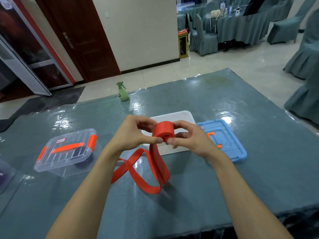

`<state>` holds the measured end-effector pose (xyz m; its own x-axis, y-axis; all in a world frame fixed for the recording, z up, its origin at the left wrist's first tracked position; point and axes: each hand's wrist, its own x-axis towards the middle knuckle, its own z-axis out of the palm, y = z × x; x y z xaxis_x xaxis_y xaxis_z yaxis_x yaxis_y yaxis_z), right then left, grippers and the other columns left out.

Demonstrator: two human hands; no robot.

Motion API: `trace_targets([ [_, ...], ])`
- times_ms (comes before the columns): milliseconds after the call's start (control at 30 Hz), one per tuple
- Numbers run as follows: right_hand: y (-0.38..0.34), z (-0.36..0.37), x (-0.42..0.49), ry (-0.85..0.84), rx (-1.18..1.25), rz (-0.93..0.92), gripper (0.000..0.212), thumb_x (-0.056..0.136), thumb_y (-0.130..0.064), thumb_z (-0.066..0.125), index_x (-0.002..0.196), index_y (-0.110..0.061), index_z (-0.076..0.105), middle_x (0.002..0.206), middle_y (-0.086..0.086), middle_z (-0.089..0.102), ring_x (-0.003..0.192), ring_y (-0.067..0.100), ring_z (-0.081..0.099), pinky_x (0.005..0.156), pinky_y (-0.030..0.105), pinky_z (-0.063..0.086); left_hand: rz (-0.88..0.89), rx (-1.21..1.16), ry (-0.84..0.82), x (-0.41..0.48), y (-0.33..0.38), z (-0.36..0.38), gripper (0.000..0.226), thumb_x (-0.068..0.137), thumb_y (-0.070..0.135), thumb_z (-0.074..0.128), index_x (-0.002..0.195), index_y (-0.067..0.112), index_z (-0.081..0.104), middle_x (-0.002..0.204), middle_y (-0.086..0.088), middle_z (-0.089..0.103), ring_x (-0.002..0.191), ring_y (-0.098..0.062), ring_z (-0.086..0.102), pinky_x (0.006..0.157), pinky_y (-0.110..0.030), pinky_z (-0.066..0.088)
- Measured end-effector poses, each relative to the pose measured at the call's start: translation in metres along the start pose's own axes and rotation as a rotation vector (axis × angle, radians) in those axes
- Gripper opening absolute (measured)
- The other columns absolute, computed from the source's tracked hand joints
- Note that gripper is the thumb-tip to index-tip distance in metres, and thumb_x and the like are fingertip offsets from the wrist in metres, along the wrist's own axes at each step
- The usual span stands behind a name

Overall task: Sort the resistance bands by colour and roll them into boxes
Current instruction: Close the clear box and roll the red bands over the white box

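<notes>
A red resistance band [162,131] is partly rolled into a thick coil that I hold above the table. My left hand [136,133] grips the coil from the left, and my right hand [188,137] pinches it from the right. The loose tail of the band hangs down and loops across the tabletop in front of me. A clear lidded box [65,152] with orange latches stands at the left, with a dark roll inside. A white tray [179,116] lies behind my hands. A blue lid [229,144] with an orange handle lies at the right.
A green spray bottle [122,91] stands at the table's far edge. Part of another clear container [5,175] with something purple shows at the far left. Covered chairs and tables fill the room beyond. The grey-blue table [189,195] has a glossy cover.
</notes>
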<state>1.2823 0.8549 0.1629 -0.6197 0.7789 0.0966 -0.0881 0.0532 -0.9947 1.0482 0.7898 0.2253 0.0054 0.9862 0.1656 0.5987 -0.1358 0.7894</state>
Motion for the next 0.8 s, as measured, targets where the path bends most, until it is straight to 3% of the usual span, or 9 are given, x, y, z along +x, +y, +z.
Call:
trace_targets([
  [100,-0.013,0.000,0.000,0.033,-0.381,0.013,0.069,0.068,-0.045,0.101,0.129,-0.047,0.069,0.123,-0.018,0.069,0.082,0.010,0.072,0.073,0.022,0.058,0.035,0.347,-0.105,0.004,0.012,-0.011,0.041,0.062,0.028,0.106,0.098,0.024,0.086,0.084,0.010,0.082,0.086,-0.004,0.077,0.088,-0.022,0.060],
  [200,-0.016,0.015,0.005,-0.004,-0.633,-0.053,0.055,0.071,-0.041,0.100,0.119,-0.033,0.075,0.108,-0.013,0.068,0.076,0.010,0.068,0.073,0.028,0.058,0.083,0.616,-0.218,0.012,0.027,-0.012,0.047,0.059,0.041,0.101,0.101,0.028,0.085,0.086,0.012,0.080,0.086,-0.002,0.075,0.085,-0.025,0.059],
  [300,-0.016,0.020,0.006,0.013,-0.659,-0.099,0.043,0.073,-0.031,0.099,0.108,-0.022,0.075,0.094,-0.007,0.065,0.072,0.012,0.064,0.075,0.038,0.059,0.096,0.702,-0.274,0.016,0.031,-0.013,0.047,0.059,0.045,0.100,0.100,0.029,0.083,0.086,0.012,0.079,0.086,-0.004,0.074,0.085,-0.029,0.060],
  [433,-0.016,0.007,0.005,0.094,-0.428,-0.095,0.043,0.072,-0.020,0.101,0.107,-0.018,0.076,0.092,0.009,0.070,0.072,0.025,0.065,0.070,0.035,0.057,0.026,0.286,-0.177,0.013,0.015,-0.019,0.053,0.061,0.033,0.108,0.107,0.025,0.084,0.099,0.010,0.082,0.100,-0.006,0.076,0.095,-0.020,0.058],
  [533,-0.019,0.001,0.005,0.135,-0.151,-0.091,0.044,0.073,-0.013,0.101,0.110,-0.019,0.077,0.085,0.012,0.077,0.073,0.019,0.070,0.072,0.028,0.058,0.009,-0.033,-0.117,0.006,0.001,-0.013,0.056,0.062,0.022,0.104,0.114,0.022,0.082,0.106,0.002,0.084,0.106,-0.014,0.079,0.099,-0.025,0.059],
  [633,-0.022,-0.002,0.006,0.111,0.081,-0.112,0.043,0.079,-0.007,0.094,0.117,-0.011,0.076,0.095,0.014,0.079,0.078,0.023,0.071,0.077,0.028,0.058,-0.006,-0.331,0.002,0.003,-0.001,0.000,0.062,0.060,0.009,0.104,0.117,0.017,0.080,0.110,-0.009,0.085,0.107,-0.021,0.081,0.096,-0.031,0.062],
  [733,-0.021,0.003,0.009,0.089,0.202,-0.116,0.045,0.080,-0.008,0.089,0.121,-0.006,0.071,0.104,0.012,0.077,0.085,0.025,0.070,0.084,0.032,0.058,-0.004,-0.435,0.070,0.007,0.006,0.007,0.056,0.059,0.016,0.103,0.111,0.023,0.084,0.109,-0.012,0.084,0.107,-0.028,0.082,0.092,-0.034,0.065],
  [800,-0.017,0.004,0.009,0.053,0.179,-0.086,0.049,0.081,-0.009,0.089,0.126,-0.009,0.070,0.109,0.008,0.077,0.091,0.026,0.072,0.091,0.036,0.059,0.006,-0.336,0.087,0.009,0.010,0.004,0.053,0.059,0.020,0.104,0.108,0.019,0.084,0.102,-0.008,0.085,0.100,-0.024,0.083,0.090,-0.031,0.065],
])
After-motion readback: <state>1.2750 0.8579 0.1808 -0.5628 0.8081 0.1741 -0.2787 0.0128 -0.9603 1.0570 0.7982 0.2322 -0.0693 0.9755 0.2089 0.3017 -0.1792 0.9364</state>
